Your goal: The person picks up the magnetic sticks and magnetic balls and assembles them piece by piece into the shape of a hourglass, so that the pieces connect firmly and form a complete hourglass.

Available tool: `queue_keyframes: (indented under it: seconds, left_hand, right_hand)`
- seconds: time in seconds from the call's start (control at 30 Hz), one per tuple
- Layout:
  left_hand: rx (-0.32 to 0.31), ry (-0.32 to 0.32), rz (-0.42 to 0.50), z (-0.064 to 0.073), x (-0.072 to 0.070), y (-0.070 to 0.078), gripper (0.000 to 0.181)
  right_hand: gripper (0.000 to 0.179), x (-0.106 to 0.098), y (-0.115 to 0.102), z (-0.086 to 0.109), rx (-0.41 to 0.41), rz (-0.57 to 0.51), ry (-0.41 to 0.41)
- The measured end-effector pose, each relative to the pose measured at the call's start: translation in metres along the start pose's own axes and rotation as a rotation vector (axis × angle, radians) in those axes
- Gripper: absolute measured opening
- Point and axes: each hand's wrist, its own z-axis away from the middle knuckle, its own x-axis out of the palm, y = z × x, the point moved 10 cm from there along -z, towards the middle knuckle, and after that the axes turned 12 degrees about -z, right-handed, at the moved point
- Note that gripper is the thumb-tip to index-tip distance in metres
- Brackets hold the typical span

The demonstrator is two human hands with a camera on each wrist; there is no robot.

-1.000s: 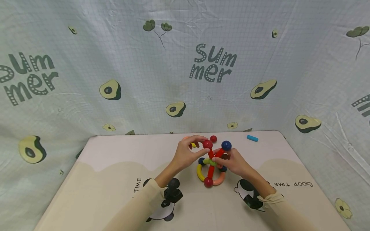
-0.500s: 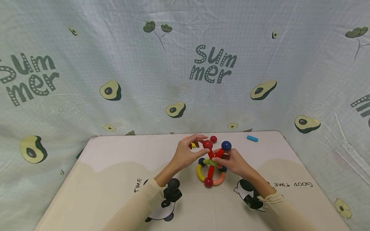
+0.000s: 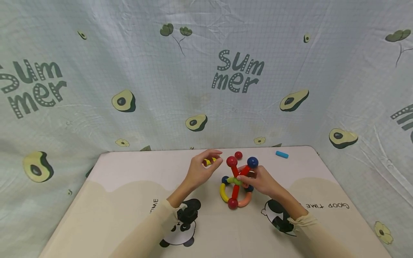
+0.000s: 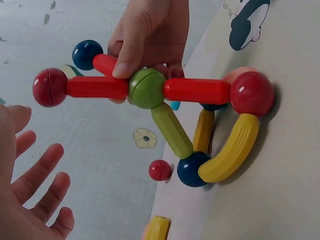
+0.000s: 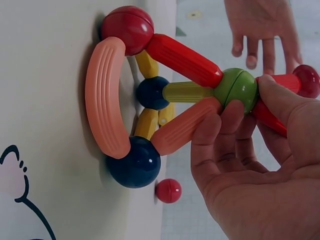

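Balls (image 4: 252, 94) and sticks (image 4: 197, 91) make one toy (image 3: 235, 192), which stands on the counter (image 3: 129, 179), a bit right of the middle. The right hand (image 3: 258, 182) has hold of it: its fingers and thumb pinch at the green ball (image 5: 237, 90) and the sticks next to it. The left hand (image 3: 198, 171) is to the left, with its fingers spread, a bit bent, and nothing in them. The toy looks light. The sticks look hard and should not squash. The shiny balls may be slippery, and the spots where balls and sticks meet could pop apart if bumped. The green ball seems the best place to hold, because so many sticks meet there. The top red ball (image 3: 231, 161) and top blue ball (image 3: 252, 162) poke out, so pulling there might make things wobble.
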Motion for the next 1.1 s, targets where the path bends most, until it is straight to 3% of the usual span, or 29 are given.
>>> queue_keyframes:
  seconds: [0.37,0.53,0.9,1.1]
  left_hand:
    - [-0.108,0.060,-0.016,0.004,-0.009,-0.034,0.021]
    - [-0.155,0.057,-0.037,0.004,-0.007,-0.049,0.022]
    - [-0.209,-0.037,-0.280,-0.004,0.015,-0.082,0.023]
    - [-0.196,-0.107,-0.418,-0.011,0.029,-0.091,0.020]
  right_hand:
    - [0.039,0.002,-0.001,-0.001,0.022,-0.006,-0.035]
    - [0.041,0.002,0.001,0.000,0.035,-0.006,-0.032]
    - [0.043,0.000,0.007,0.002,0.042,-0.043,-0.003]
    - [0.046,0.000,0.014,0.004,0.083,-0.110,0.030]
